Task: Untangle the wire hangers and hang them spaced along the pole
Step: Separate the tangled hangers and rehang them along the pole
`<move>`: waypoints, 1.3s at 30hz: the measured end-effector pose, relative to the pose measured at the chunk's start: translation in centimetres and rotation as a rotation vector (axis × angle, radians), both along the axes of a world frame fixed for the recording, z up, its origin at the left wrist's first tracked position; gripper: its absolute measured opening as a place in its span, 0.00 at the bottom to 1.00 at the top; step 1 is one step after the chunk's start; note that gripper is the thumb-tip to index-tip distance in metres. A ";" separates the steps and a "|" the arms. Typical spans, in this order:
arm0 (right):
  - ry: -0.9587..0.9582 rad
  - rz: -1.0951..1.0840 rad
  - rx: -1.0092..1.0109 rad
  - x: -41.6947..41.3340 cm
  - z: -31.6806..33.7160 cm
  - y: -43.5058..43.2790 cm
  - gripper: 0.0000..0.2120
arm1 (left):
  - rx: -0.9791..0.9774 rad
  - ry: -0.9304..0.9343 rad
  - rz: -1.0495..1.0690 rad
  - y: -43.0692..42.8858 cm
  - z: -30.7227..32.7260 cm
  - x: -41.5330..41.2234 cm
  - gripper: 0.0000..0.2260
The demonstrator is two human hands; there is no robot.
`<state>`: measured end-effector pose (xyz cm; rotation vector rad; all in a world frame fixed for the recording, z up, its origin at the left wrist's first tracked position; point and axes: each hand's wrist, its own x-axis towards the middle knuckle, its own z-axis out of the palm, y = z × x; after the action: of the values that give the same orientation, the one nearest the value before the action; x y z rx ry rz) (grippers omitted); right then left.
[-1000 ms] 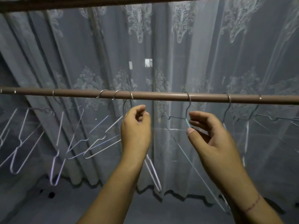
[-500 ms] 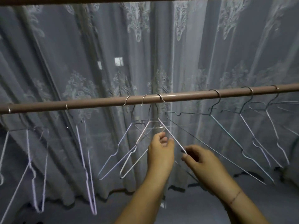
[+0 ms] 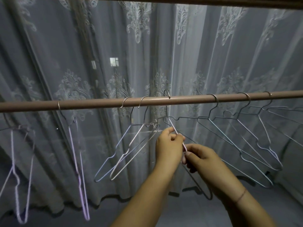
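So the hanger can slide free on the pole, my left hand and right hand both pinch its wire.

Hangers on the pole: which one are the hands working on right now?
The middle hanger, whose hook sits near the pole's centre. Both the left hand and right hand pinch its pale sloping wire; all the others hang untouched.

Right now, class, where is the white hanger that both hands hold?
In the head view, white hanger hangs mid-pole, gripped by left hand and right hand.
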<state>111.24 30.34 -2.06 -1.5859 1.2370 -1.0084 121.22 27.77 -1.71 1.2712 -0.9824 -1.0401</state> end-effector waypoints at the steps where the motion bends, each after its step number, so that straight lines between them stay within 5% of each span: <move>1: -0.017 -0.001 -0.006 0.1 0.3 -0.3 0.14 | -0.006 -0.001 0.002 -0.4 0.1 0.0 0.16; 9: -0.015 -0.044 0.021 0.7 0.0 -2.0 0.13 | 0.072 0.005 -0.048 -2.4 0.8 0.0 0.08; 16: -0.029 -0.156 0.143 -1.4 -5.0 -2.4 0.09 | 0.253 -0.014 -0.011 -1.1 -5.2 0.8 0.12; 20: 0.113 -0.190 0.112 -2.8 -7.9 -3.1 0.07 | 0.347 -0.135 -0.029 0.3 -9.7 2.0 0.11; 27: 0.525 0.043 0.071 -4.1 -11.8 -2.3 0.28 | 0.402 -0.400 -0.111 2.2 -13.7 4.0 0.17; 31: 0.663 0.082 0.088 -4.7 -13.0 -1.7 0.22 | 0.365 -0.494 -0.161 2.4 -13.9 4.7 0.18; 35: 0.622 0.087 0.110 -5.2 -13.0 -1.3 0.06 | 0.323 -0.560 -0.153 1.3 -14.6 5.1 0.18; 39: 0.301 0.052 0.185 -5.4 -12.8 -0.5 0.07 | 0.258 -0.707 -0.028 1.1 -14.3 4.7 0.11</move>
<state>105.84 29.79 -14.88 -1.6542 1.4379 -0.6166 125.91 28.89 -16.00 1.9093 -1.4231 -0.7545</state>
